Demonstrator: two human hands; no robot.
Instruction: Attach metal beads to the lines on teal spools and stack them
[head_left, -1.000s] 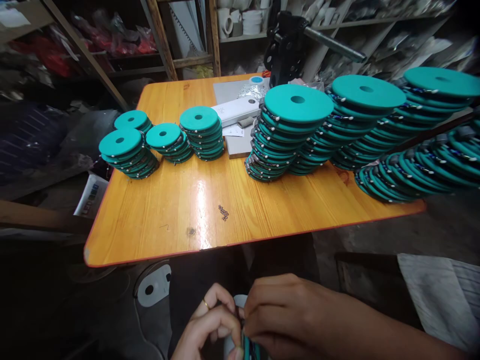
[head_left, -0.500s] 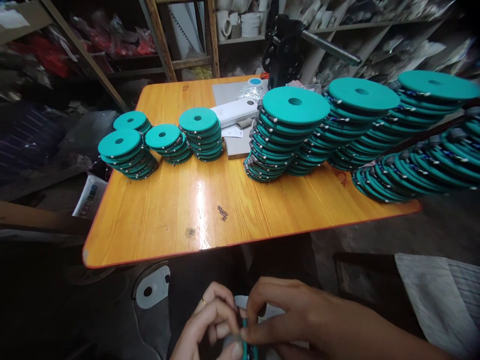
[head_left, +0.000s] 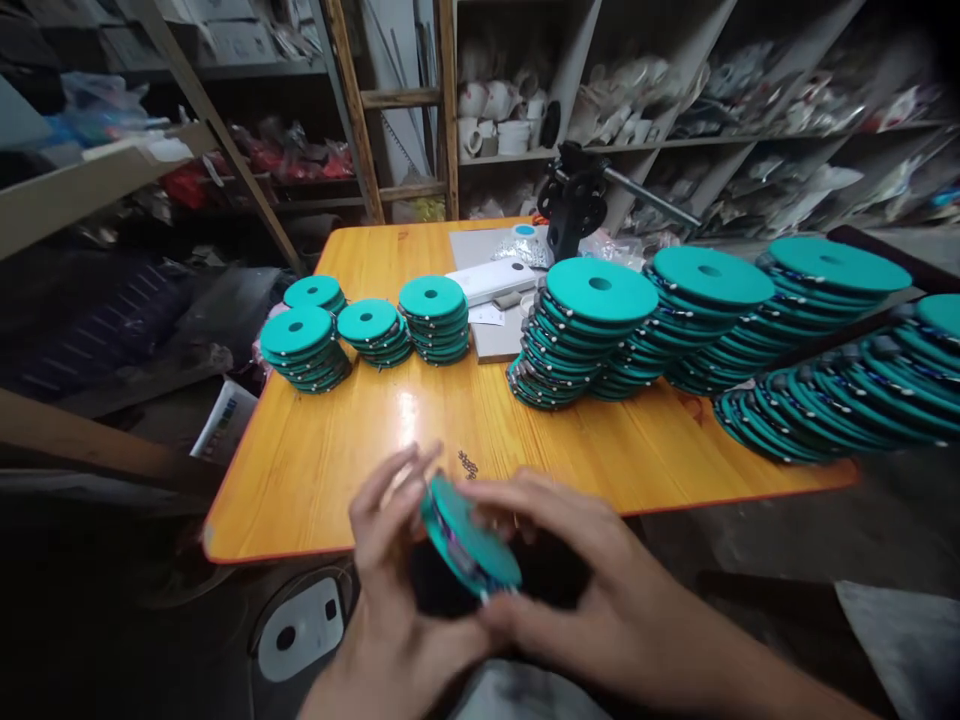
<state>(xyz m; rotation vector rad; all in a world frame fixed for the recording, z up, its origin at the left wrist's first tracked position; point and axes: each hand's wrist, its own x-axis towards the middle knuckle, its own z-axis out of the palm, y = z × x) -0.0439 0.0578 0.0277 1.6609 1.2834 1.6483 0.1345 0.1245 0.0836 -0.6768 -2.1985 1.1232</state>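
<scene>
A teal foam spool (head_left: 476, 545) with dark line or fittings round its rim is held tilted just past the table's front edge. My right hand (head_left: 585, 560) grips it from the right, fingers over the top side and thumb at the lower rim. At its left edge is my left hand (head_left: 394, 550), fingers curled against the rim and thumb beneath; motion blurs the fingertips. Beyond the hands lies a small cluster of tiny dark rings or beads (head_left: 467, 464). Stacks of small teal spools (head_left: 433, 297) stand at the left of the table.
Taller stacks of larger spools (head_left: 600, 290) fill the right side of the wooden table (head_left: 300, 490); one stack (head_left: 810, 405) leans over. Behind them are a white box (head_left: 491, 282) and a black clamp-like tool (head_left: 574, 200). Shelves (head_left: 660, 145) line the back.
Both hands have risen from low in front of me to the table's edge, bringing the spool into plain view. My view has tilted up, showing more shelving.
</scene>
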